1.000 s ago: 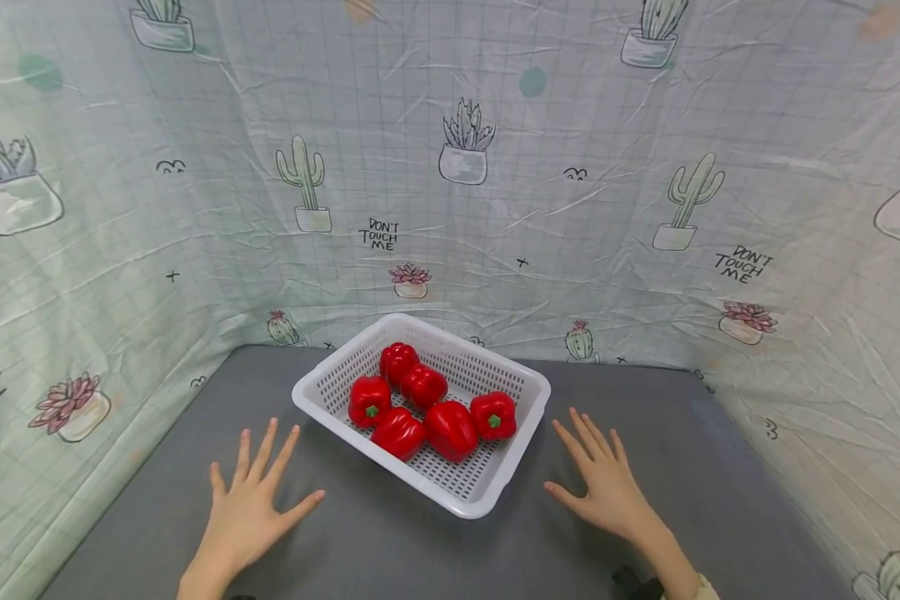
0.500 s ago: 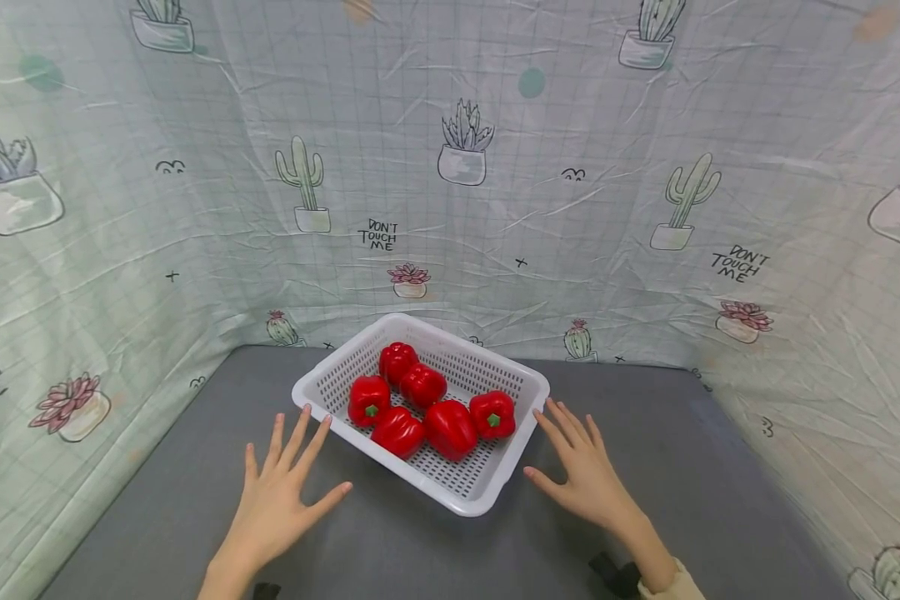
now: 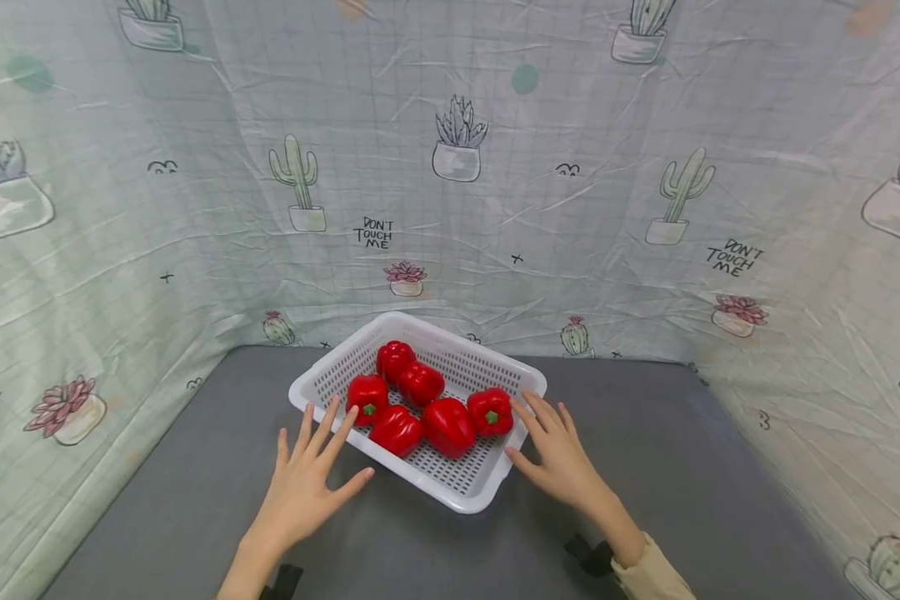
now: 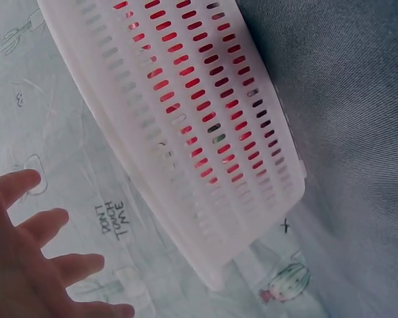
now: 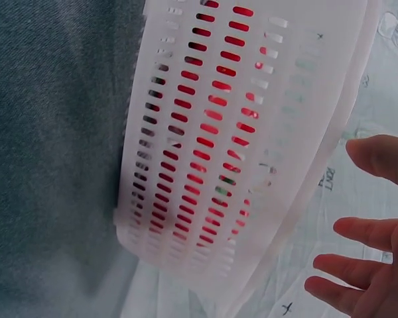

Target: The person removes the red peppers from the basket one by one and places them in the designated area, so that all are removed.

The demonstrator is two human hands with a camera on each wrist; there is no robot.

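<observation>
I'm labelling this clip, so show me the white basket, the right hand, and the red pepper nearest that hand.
White basket point(image 3: 420, 481): head view, on its near rim.
Right hand point(image 3: 558, 458): head view, on the back of the hand.
Red pepper point(image 3: 489, 405): head view, on its glossy skin.

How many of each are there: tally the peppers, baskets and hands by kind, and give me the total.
Red peppers: 6
White basket: 1
Hands (left hand, right hand): 2
Total: 9
</observation>
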